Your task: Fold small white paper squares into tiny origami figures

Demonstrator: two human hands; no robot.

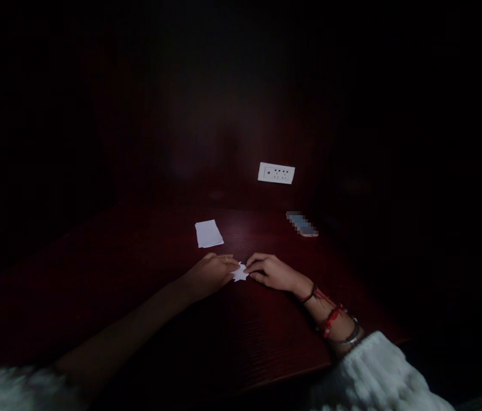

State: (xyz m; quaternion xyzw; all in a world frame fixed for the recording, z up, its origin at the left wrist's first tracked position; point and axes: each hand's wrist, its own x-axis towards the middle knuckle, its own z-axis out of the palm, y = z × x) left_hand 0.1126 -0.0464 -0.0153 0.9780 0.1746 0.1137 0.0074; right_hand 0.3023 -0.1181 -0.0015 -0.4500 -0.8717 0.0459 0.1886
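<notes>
A small white star-shaped piece of paper [241, 273] with pointed edges lies low over the dark red table, between my two hands. My left hand [211, 275] has its fingertips closed on the paper's left side; a ring shows on one finger. From the other side, the thumb and fingers of my right hand [274, 273] pinch the right edge, with the fingers bent. Fingers cover parts of the paper, so its full outline is hidden.
A small stack of white paper sheets [209, 234] lies beyond my left hand. Farther right is a phone [302, 224], blurred by pixelation. A white power socket [276, 173] sits on the back wall. The table's front edge [292, 374] runs near my right forearm. Surroundings are very dark.
</notes>
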